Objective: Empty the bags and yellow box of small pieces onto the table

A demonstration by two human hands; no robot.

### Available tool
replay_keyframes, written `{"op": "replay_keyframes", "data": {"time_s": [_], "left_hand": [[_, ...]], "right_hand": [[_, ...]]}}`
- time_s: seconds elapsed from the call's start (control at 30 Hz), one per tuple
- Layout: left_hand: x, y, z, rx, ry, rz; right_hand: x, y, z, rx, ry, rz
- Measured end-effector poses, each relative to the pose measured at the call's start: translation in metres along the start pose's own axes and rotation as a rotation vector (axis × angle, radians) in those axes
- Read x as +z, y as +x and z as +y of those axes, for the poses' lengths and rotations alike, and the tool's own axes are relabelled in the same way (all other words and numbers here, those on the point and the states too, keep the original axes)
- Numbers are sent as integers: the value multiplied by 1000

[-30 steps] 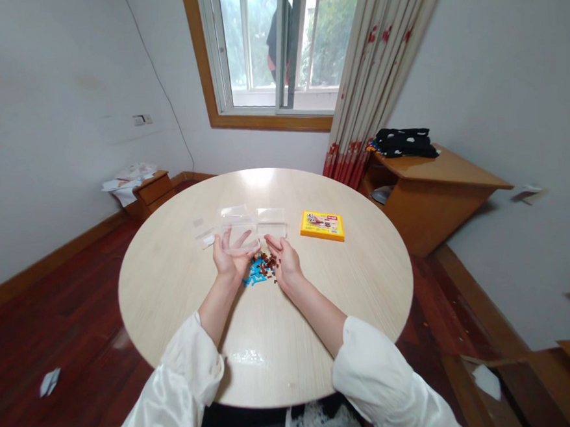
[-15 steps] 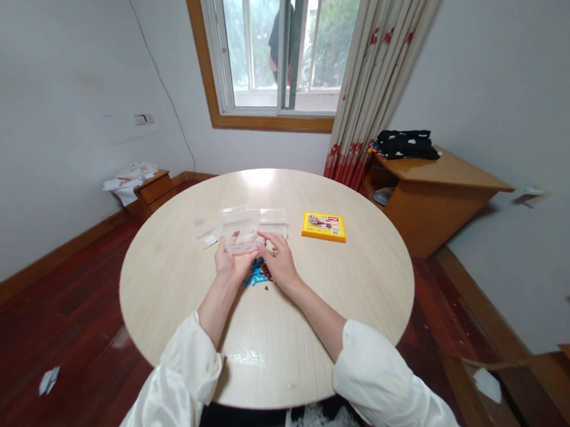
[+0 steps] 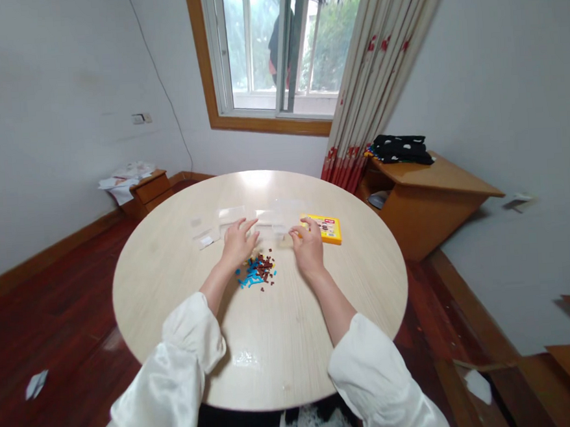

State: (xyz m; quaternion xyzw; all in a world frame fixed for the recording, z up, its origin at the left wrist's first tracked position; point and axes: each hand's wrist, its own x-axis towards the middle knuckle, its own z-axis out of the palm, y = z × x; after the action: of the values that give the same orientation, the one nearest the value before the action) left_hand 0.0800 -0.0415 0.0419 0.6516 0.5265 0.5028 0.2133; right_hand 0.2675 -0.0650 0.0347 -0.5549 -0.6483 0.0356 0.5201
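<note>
My left hand [image 3: 239,244] is over the middle of the table with its fingers stretched out and apart, and I see nothing in it. To its right, my right hand [image 3: 308,247] has thumb and fingers closed at the near corner of a clear plastic container [image 3: 289,214]. The container is so see-through that its outline is hard to follow. Below and between the hands lies a loose pile of tiny blue and brown toy bricks [image 3: 259,269]. Other clear plastic pieces [image 3: 230,213] lie just beyond my left hand.
A flat yellow box [image 3: 332,230] with a printed picture lies just beyond my right hand. Small clear and white scraps [image 3: 206,242] are at the left on the round table [image 3: 274,344]. Behind stand a window and a curtain [image 3: 357,124]; a wooden cabinet [image 3: 439,189] is at right.
My hands have moved apart. The left has let go of the clear plastic container and spread its fingers; the right has carried it to the right, uncovering the pile of bricks.
</note>
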Motion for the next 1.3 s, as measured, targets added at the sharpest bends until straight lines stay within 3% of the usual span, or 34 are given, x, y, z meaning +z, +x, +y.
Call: {"op": "replay_keyframes", "data": {"time_s": [0.1, 0.23, 0.5, 0.83, 0.93, 1.07, 1.3], "left_hand": [[1, 16, -7, 22, 378, -173], [2, 27, -21, -5, 536, -269], [-19, 17, -47, -63, 630, -112], [-29, -2, -52, -95, 643, 15], [-29, -7, -50, -63, 567, 74], [-32, -14, -43, 7, 440, 175], [-31, -24, -28, 35, 300, 190]], "right_hand": [[-2, 2, 11, 17, -105, -36], [2, 0, 15, 42, -192, -72], [10, -1, 13, 57, -276, -144], [33, -2, 19, -44, -237, -401], [25, 2, 27, -11, -304, -350], [2, 12, 42, 226, -490, -216], [-28, 20, 38, 304, -630, -315]]}}
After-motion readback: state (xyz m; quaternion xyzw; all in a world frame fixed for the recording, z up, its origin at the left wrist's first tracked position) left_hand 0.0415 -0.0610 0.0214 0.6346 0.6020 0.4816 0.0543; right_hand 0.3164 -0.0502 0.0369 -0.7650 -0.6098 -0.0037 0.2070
